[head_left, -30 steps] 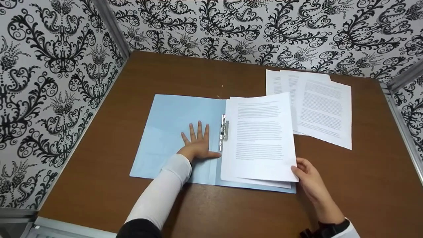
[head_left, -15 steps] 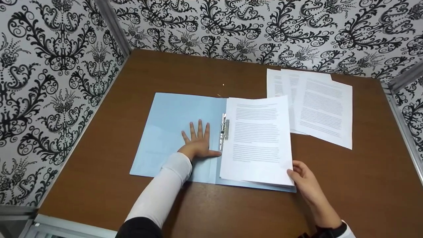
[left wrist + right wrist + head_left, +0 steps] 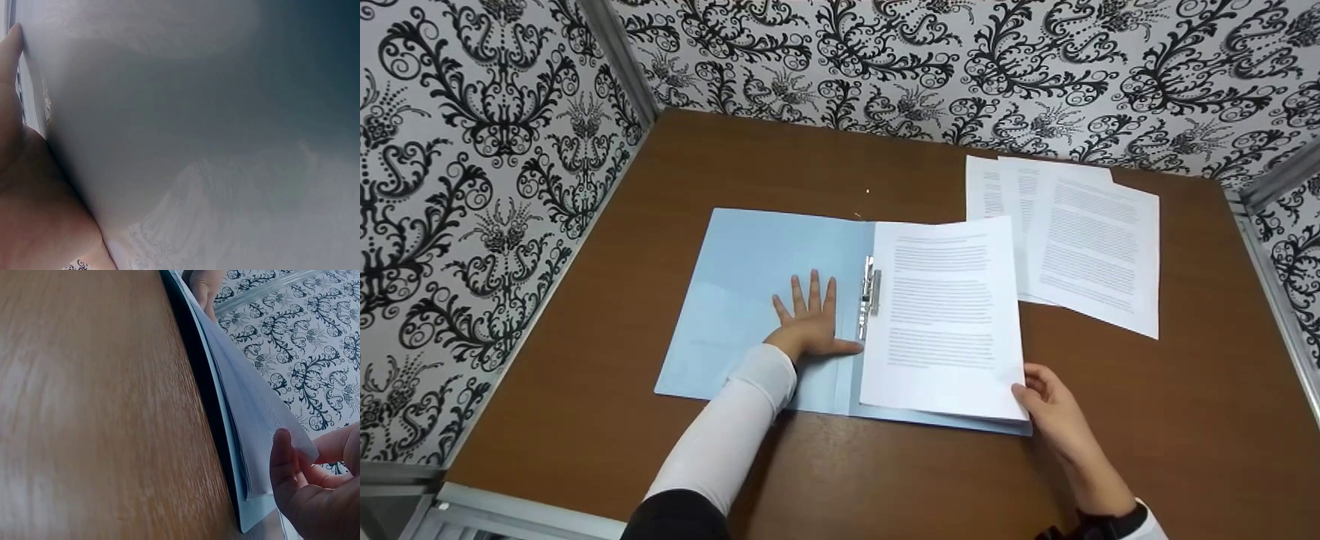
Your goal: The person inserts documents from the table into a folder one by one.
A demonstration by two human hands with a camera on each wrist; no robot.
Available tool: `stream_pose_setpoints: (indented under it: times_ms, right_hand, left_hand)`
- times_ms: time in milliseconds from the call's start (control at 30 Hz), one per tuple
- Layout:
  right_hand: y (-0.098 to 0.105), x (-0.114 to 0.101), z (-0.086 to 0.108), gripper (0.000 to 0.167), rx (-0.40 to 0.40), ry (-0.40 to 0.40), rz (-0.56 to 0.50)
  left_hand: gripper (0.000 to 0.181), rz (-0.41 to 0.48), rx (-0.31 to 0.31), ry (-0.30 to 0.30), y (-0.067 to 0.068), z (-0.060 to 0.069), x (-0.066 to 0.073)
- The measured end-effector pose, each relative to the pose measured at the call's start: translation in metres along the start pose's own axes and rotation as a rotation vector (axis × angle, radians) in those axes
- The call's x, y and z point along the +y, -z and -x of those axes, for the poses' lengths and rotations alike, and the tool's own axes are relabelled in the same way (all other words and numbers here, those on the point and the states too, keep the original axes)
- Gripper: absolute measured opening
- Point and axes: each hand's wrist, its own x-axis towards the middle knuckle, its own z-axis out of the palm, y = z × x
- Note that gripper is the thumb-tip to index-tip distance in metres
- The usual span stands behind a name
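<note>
A light blue folder lies spread on the table, with a metal clip along its spine. Printed sheets cover its right side; the top sheet has its lower right corner lifted. Between thumb and fingers, my right hand pinches that corner, as the right wrist view also shows at the raised paper. My left hand rests flat on the folder's left cover, fingers spread, its thumb reaching toward the spine beside the clip. In the left wrist view the cover fills most of the picture.
Several loose printed sheets overlap at the back right of the brown table, partly under the top sheet's edge in the head view. Patterned walls stand behind and to the sides. Tiny white bits lie behind the folder.
My right hand has moved slightly left with the sheet's corner, and the top sheet now covers the pages beneath more evenly. My left hand has stayed in place on the folder.
</note>
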Motion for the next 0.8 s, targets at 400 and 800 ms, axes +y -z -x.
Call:
stream_pose_setpoints:
  times_ms: [400,800]
  right_hand:
    - [0.0015,0.0004,0.0009,0.042,0.002,-0.012,0.118]
    - [0.0029,-0.0013,-0.0001,0.049,0.011,-0.002,0.185]
  left_hand:
    - [0.122,0.016,-0.011,0.001,-0.001,-0.0018,-0.0007]
    - [0.122,0.009,-0.012,0.003,-0.0008,-0.0023,-0.001]
